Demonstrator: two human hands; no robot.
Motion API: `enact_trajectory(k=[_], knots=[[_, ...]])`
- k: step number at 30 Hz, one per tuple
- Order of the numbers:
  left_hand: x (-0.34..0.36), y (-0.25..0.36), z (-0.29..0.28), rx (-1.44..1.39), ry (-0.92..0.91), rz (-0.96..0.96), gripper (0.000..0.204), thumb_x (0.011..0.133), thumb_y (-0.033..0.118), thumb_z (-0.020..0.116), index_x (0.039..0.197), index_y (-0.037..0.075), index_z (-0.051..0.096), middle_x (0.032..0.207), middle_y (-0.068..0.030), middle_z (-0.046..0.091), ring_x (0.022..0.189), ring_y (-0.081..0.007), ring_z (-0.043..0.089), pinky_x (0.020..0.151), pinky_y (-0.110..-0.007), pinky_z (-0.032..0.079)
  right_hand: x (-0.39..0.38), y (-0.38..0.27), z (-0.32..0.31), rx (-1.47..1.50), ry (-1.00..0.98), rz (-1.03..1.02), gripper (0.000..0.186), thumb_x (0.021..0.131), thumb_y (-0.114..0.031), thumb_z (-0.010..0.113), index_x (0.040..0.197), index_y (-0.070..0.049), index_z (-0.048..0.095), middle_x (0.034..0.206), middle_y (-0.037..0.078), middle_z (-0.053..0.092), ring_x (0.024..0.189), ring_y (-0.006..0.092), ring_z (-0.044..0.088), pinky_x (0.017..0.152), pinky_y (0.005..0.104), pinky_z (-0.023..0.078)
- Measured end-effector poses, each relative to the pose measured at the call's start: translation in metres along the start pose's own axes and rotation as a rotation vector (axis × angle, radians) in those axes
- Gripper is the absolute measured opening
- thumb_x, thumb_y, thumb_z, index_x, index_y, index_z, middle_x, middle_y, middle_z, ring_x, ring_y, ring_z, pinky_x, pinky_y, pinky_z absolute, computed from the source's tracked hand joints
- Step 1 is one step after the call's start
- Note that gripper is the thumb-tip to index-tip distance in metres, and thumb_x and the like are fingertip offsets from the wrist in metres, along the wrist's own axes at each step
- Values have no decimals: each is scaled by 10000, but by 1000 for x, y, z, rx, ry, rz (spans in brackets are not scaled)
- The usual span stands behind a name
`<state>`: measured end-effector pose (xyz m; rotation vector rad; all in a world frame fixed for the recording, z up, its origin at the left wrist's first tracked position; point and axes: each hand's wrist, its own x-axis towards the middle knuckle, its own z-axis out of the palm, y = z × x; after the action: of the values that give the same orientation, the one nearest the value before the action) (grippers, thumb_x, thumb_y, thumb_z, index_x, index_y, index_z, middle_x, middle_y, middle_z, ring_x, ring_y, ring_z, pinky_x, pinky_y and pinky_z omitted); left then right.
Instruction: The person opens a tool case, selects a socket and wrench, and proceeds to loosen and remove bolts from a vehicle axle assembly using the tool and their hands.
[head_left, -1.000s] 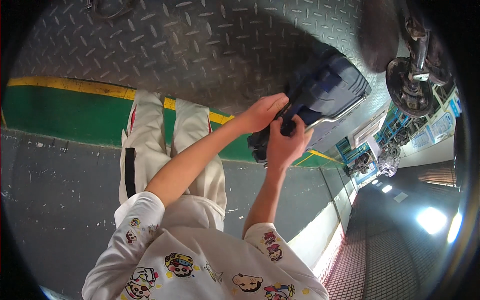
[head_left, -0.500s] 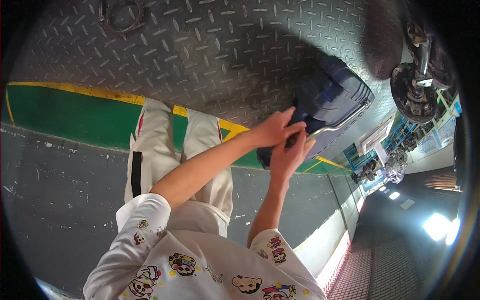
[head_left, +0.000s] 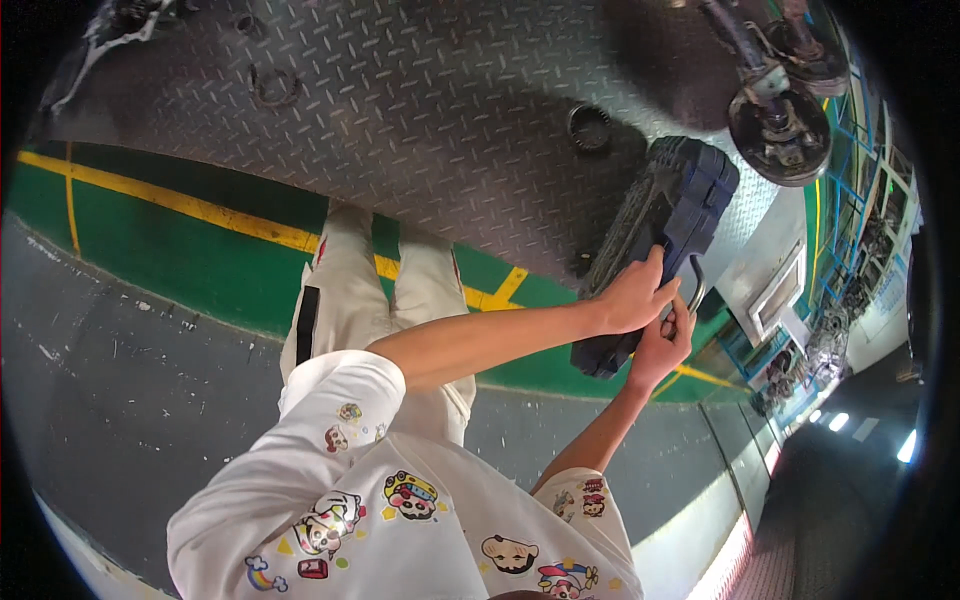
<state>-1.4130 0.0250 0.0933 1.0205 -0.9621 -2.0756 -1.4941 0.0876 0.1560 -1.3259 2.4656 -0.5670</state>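
Note:
A dark blue plastic case [head_left: 690, 190] with a bent metal handle [head_left: 699, 290] lies at the edge of a steel tread-plate surface [head_left: 430, 110], its ribbed side showing. My left hand [head_left: 630, 297] reaches across it, thumb and fingers closed on the case beside the handle. Just below, my right hand [head_left: 662, 345] has its fingers curled at the case by the handle's lower end; exactly what the fingertips grip is partly hidden. Above the case lies a dark round part [head_left: 590, 130].
A greasy strut and disc assembly [head_left: 780, 135] sits at upper right, dark metal parts [head_left: 100, 50] at upper left. A white frame [head_left: 775, 295] and blue racks [head_left: 850, 130] stand rightward. Yellow lines [head_left: 210, 215] mark the green floor [head_left: 140, 235] along the plate's edge.
The view has shifted, showing more of the plate. The case has turned to show its ribbed side, and both my hands have moved right and down in the picture with it.

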Motion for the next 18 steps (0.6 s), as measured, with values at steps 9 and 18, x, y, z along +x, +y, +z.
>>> enact_trajectory(k=[9,18], knots=[[-66,102,-5,176,95,-291,318,964,218,582,1089,-20,412,685,-111,609,600,-169,642,543,-367,522,-14,25,-81,699,145,265,149,986,-51,592,1117,-24,658,774,-79,472,628,6,333,536,192,242],[-92,167,-79,478,397,-202,177,1021,161,541,1002,32,422,675,-22,515,543,-102,520,517,-290,472,-20,71,-31,966,57,521,133,998,-112,593,1056,-47,694,690,-99,415,597,11,328,520,209,248]])
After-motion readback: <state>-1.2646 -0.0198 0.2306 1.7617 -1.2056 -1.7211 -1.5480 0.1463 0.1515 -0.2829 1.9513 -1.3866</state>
